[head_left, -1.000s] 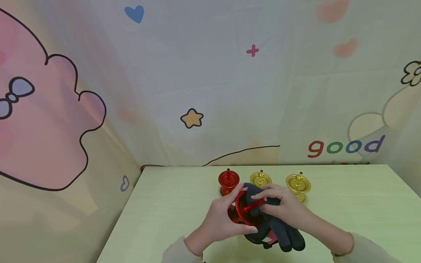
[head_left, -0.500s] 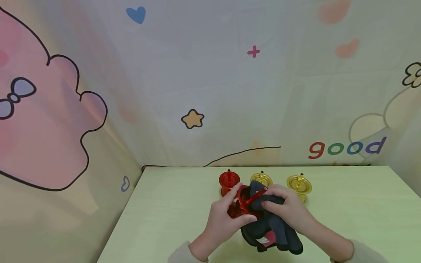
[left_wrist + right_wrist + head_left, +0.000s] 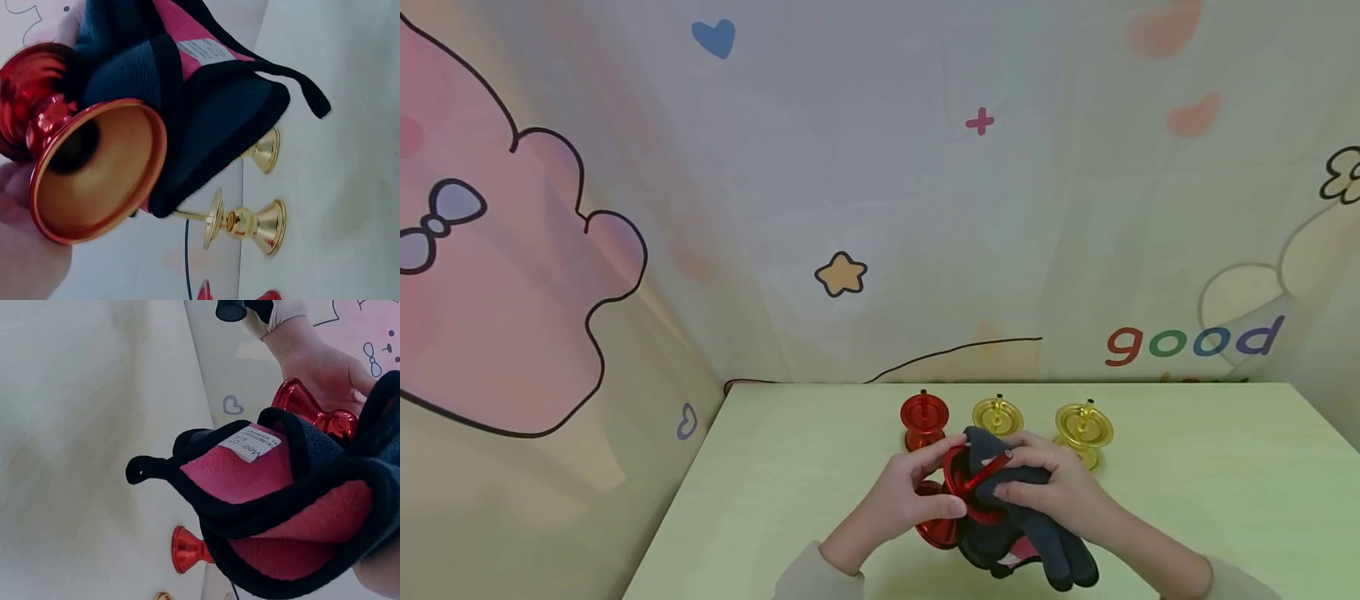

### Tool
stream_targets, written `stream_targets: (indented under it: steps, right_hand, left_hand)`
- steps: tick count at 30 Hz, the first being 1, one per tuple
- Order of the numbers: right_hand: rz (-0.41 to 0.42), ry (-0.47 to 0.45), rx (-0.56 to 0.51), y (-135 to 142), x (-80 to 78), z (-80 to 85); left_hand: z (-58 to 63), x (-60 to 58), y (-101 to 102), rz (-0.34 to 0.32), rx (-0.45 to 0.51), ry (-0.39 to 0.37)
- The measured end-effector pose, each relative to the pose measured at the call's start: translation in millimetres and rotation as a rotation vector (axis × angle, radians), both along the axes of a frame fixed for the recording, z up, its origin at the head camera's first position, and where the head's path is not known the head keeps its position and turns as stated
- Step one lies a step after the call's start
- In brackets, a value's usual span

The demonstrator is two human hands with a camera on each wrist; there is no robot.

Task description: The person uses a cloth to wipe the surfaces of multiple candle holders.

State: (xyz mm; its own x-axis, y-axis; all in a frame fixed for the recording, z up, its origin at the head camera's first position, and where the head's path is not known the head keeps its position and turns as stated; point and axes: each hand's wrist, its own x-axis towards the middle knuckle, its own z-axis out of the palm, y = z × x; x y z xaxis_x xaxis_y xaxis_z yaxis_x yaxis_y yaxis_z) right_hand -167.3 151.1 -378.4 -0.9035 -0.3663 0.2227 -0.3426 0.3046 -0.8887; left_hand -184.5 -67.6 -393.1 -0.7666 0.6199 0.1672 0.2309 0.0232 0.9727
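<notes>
One red candle holder (image 3: 957, 477) is tilted in the left hand (image 3: 898, 500) at the lower middle of the head view, thumb and fingers curled round its dish; just to the right, the right hand (image 3: 1063, 482) pinches a dark cloth (image 3: 1037, 525) that lies against the dish, beside the slanting stem. Above them in the frame, a second red candle holder (image 3: 924, 414), a gold candle holder (image 3: 997, 417) and another gold candle holder (image 3: 1084, 427) stand upright on the pale table (image 3: 775, 475). In the left wrist view, the tilted holder's hollow base faces the lens at the left, and the cloth spreads across the upper centre, its pink lining (image 3: 178, 24) and white label (image 3: 206, 50) showing. In the right wrist view, the cloth fills the centre and right, partly covering the gripped holder at the upper right; the right hand's fingers are hidden there.
</notes>
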Motion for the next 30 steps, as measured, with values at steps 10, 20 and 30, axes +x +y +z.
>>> stream_targets:
  steps: [10, 20, 30]
  right_hand:
    - [-0.179, -0.216, -0.109, -4.5, -4.3, -5.6]
    - [-0.185, -0.134, -0.075, -9.0, 0.7, -0.4]
    - [0.108, -0.016, -0.013, 7.3, -1.6, 7.7]
  left_hand:
    - [-16.8, 9.8, 18.1, 0.367, -0.043, 0.358]
    - [-11.0, 13.4, 24.7, 0.455, -0.166, 0.671]
    - [11.7, 4.7, 5.0, 0.104, -0.116, 0.081]
